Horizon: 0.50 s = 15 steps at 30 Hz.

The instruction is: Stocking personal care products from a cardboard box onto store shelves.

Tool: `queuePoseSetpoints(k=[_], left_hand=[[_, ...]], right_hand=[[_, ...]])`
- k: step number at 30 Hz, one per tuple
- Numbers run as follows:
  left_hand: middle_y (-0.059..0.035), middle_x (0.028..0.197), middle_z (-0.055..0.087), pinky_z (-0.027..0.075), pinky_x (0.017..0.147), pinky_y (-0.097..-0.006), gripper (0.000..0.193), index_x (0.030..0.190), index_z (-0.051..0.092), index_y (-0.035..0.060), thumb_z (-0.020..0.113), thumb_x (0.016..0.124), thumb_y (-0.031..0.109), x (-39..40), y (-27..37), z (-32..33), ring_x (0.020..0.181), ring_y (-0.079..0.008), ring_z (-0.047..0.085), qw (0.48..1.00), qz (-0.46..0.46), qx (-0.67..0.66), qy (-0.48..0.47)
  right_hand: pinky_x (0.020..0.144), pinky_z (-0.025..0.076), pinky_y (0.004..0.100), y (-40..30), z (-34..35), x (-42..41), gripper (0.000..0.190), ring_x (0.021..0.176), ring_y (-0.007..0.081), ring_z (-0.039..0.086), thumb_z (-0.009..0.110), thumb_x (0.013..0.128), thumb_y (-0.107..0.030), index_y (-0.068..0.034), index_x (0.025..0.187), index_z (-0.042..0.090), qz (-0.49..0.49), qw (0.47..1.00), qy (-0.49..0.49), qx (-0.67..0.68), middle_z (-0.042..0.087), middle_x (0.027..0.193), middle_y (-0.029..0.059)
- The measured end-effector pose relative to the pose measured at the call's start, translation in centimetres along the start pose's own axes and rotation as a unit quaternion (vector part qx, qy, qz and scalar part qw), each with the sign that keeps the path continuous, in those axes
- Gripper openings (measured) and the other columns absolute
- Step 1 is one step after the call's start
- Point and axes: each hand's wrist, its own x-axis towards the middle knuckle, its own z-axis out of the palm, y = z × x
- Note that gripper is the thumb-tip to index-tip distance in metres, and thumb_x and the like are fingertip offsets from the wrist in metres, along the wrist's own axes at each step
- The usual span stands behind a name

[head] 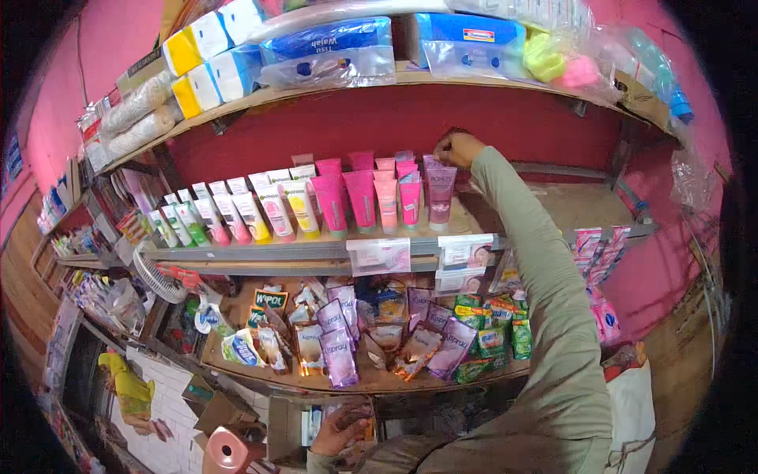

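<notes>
My right hand (456, 148) reaches over the middle shelf, its fingers at the top of a purple Pond's face wash tube behind the front one. The front purple Pond's tube (440, 195) stands upright on its cap at the right end of the rows. To its left stand small pink tubes (386, 204), larger magenta tubes (359, 201) and Garnier tubes (302, 207). Low in the picture, my left hand (342, 428) is over an open cardboard box (284, 423) with small packs inside; whether it holds one is unclear.
The upper shelf (408, 74) bears tissue packs (331, 50). On the lower shelf (379, 382) lie Kispray pouches (339, 355) and green sachets (491, 340). A small fan (157, 275) juts out at left. A pink plastic stool (227, 448) and a person in yellow (130, 385) are at lower left.
</notes>
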Motion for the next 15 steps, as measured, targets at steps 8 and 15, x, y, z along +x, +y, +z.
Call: queuePoseSetpoints(k=[8,15], left_hand=[[-0.0079,0.119,0.063,0.054,0.074,-0.0267,0.049,0.133,0.050,0.0023,0.068,0.090,0.018,0.1,-0.9,-0.5,0.098,-0.0153,0.063,0.998,-0.007,-0.053,-0.014],[-0.0089,0.119,0.063,0.054,0.074,-0.0269,0.051,0.134,0.048,0.0023,0.068,0.089,0.018,-0.3,-1.2,-0.6,0.099,-0.0157,0.064,0.999,0.002,-0.054,-0.010]], right_hand=[[0.072,0.052,0.0315,-0.2,-0.3,0.1,0.015,0.074,0.0158,0.065,0.063,0.083,-0.011,-0.002,0.092,0.072,-0.005,1.000,-0.013,0.024,0.070,0.080,0.0092],[0.072,0.052,0.0333,-0.7,-0.9,-0.6,0.018,0.075,0.0179,0.066,0.066,0.081,-0.015,-0.003,0.093,0.072,0.008,1.000,-0.005,0.024,0.072,0.085,0.0111]])
